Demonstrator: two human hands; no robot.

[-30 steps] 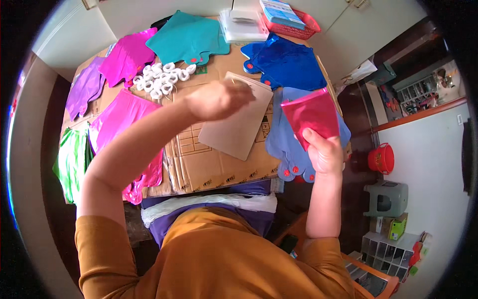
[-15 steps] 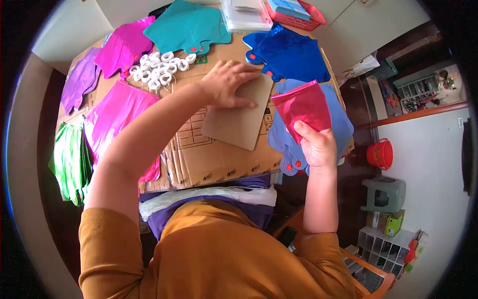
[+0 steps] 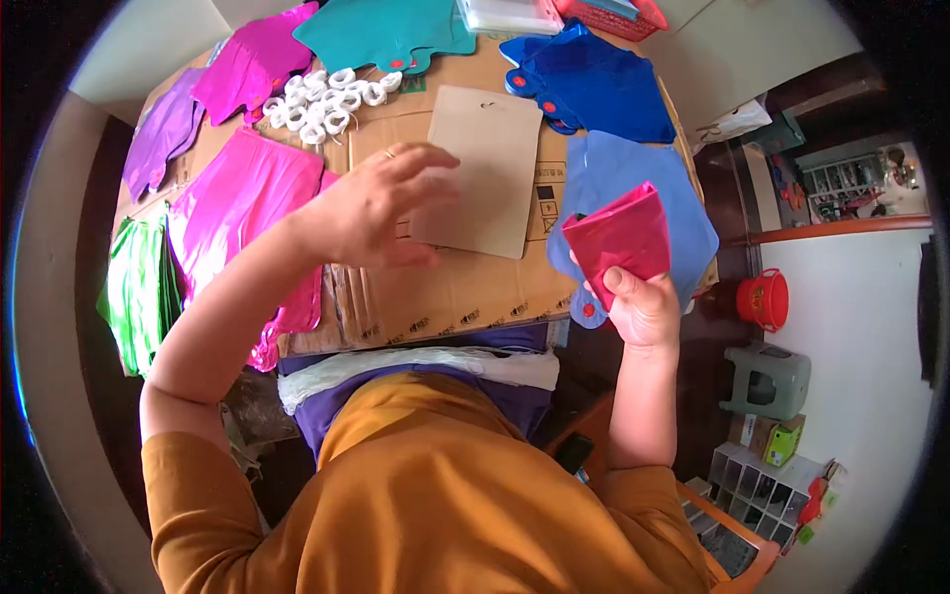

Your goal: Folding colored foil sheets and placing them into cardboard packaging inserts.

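Observation:
My right hand (image 3: 643,307) grips a folded, shiny pink foil balloon (image 3: 625,238), thumb pressed across its lower part. It is raised over flat light blue foil balloons (image 3: 665,188) at the table's right side. My left hand (image 3: 381,210) hangs with fingers spread and slightly blurred, holding nothing. Beside its fingertips, a beige rectangular board (image 3: 490,163) with a small hole near its top edge lies on the cardboard-covered table (image 3: 435,307). Bright pink foil balloons (image 3: 242,198) lie to the left, partly behind my left forearm.
White string coils (image 3: 317,104) sit beyond my left hand. Teal (image 3: 386,32), dark blue (image 3: 594,84), magenta (image 3: 252,59) and purple foil balloons (image 3: 163,139) ring the table. Green ones (image 3: 143,287) hang at the left edge. A red basket (image 3: 618,18) stands at the back.
My left hand has come off the beige board and moved left and nearer. My right hand has shifted slightly right, still holding the folded pink balloon. The view has shifted a little.

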